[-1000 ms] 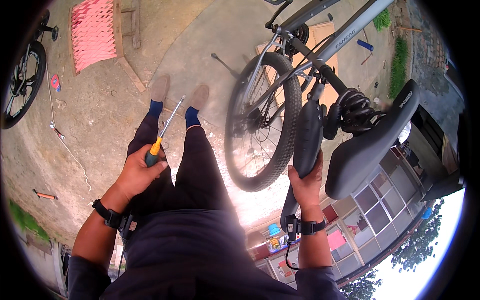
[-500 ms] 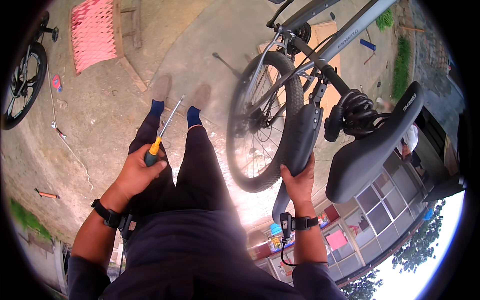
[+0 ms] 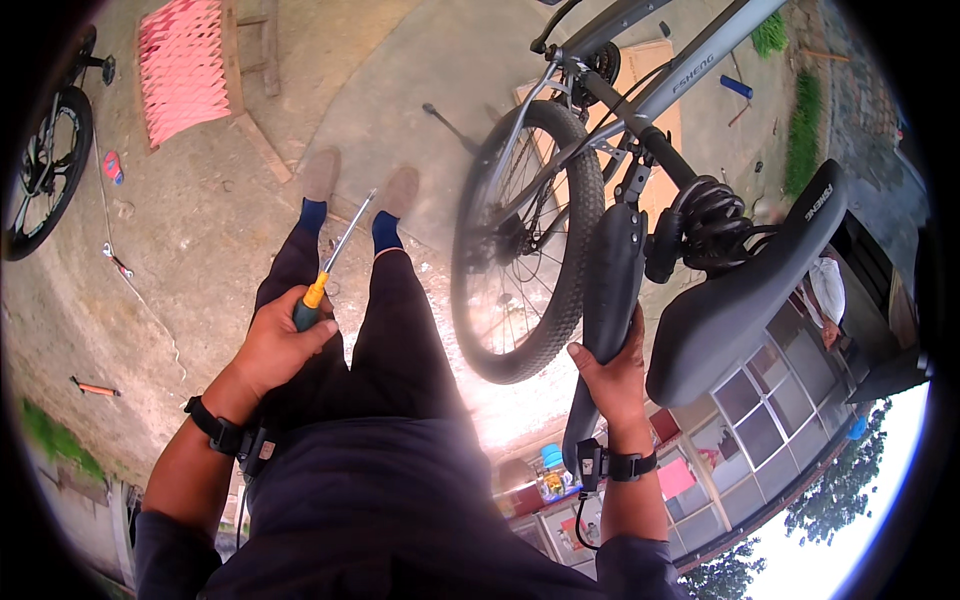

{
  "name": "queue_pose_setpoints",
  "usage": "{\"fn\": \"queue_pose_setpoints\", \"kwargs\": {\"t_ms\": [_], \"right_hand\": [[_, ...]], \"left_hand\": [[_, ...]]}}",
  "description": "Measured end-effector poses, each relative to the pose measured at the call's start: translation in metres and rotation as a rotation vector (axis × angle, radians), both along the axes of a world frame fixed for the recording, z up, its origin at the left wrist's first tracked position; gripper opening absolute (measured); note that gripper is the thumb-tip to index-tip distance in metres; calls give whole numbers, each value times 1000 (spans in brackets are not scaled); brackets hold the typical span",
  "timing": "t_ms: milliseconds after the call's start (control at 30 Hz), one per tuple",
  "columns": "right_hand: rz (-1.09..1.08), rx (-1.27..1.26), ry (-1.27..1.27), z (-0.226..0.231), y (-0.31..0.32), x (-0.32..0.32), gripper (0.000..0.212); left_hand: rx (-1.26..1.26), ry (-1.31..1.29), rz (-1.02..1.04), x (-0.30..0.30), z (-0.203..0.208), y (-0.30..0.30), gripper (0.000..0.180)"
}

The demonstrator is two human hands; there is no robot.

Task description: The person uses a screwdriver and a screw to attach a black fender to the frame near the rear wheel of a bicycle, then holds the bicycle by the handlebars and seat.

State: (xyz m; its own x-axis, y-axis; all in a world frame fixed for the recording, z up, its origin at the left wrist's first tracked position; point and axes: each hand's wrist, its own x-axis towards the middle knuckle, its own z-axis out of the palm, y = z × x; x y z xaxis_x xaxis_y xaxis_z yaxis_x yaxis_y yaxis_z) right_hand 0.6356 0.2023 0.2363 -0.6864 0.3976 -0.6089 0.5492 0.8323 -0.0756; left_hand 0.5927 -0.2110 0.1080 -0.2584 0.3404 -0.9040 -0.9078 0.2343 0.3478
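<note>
My left hand (image 3: 275,345) is closed around a screwdriver (image 3: 330,265) with an orange and dark handle, its metal shaft pointing away over my legs. My right hand (image 3: 612,375) grips the black rear mudguard (image 3: 605,300) of a grey bicycle (image 3: 660,85), which curves over the knobby rear wheel (image 3: 525,240). The black saddle (image 3: 750,290) and a coiled black cable lock (image 3: 705,215) sit just right of that hand. Both wrists wear black straps.
My legs in dark trousers and my brown shoes (image 3: 320,175) stand on concrete. A pink slatted panel (image 3: 180,65) lies at the upper left, another bicycle wheel (image 3: 45,170) at the far left, and a small tool (image 3: 95,387) on the ground. Cardboard (image 3: 650,60) lies under the bicycle.
My right hand has slid slightly along the mudguard and the bicycle has shifted a little in view. The left hand keeps the screwdriver in much the same place.
</note>
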Motion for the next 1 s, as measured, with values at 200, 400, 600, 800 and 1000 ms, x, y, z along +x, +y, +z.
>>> {"fn": "queue_pose_setpoints", "kwargs": {"t_ms": [200,400,600,800,1000], "right_hand": [[-126,-72,163,-24,-1,14,104],[-269,-162,199,-50,-9,24,99],[-329,-193,205,-36,-17,12,96],[246,43,329,-3,-28,-9,82],[-180,-429,222,28,-49,-4,31]], "left_hand": [[-1,34,-8,1,-5,3,19],[11,5,-13,-1,-5,4,18],[5,92,-108,-6,0,10,22],[111,200,-330,-28,32,53,25],[351,568,-612,-33,64,118,35]]}}
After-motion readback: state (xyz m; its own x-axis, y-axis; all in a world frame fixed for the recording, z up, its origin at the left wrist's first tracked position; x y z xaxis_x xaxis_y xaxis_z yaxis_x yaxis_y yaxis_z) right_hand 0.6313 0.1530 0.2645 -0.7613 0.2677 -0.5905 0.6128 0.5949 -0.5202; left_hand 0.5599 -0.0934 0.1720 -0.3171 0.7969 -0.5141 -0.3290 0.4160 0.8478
